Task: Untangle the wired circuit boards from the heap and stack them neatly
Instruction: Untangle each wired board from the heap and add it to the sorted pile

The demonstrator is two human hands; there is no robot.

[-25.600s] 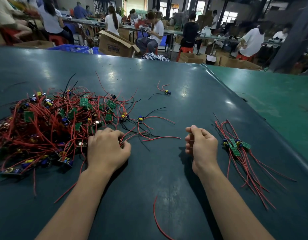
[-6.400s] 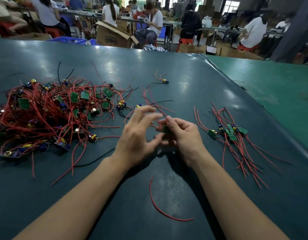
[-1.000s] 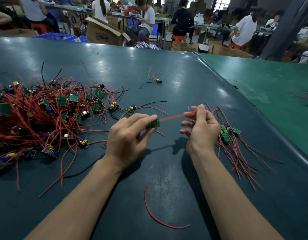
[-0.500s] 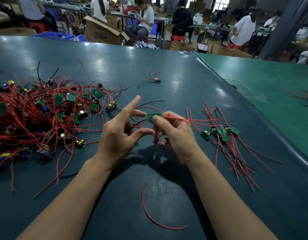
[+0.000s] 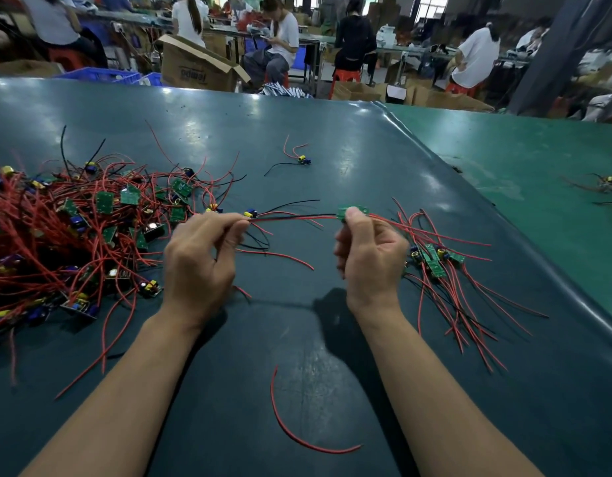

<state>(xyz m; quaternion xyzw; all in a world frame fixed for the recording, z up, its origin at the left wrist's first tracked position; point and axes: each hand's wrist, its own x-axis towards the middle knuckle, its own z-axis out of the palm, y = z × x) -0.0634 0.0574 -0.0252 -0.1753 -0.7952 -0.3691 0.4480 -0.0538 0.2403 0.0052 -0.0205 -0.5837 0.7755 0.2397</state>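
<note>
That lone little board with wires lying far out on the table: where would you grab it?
Take the lone board by its small yellow-and-blue body, from above. It lies flat and apart from the heap; its thin wires trail away leftward and would probably slip.

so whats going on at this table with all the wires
A person is sorting wired circuit boards. The right hand pinches one small green board, while the left hand pinches its red and black wires, stretched between the hands. A big tangled heap lies to the left, and a small sorted pile sits to the right.
</note>
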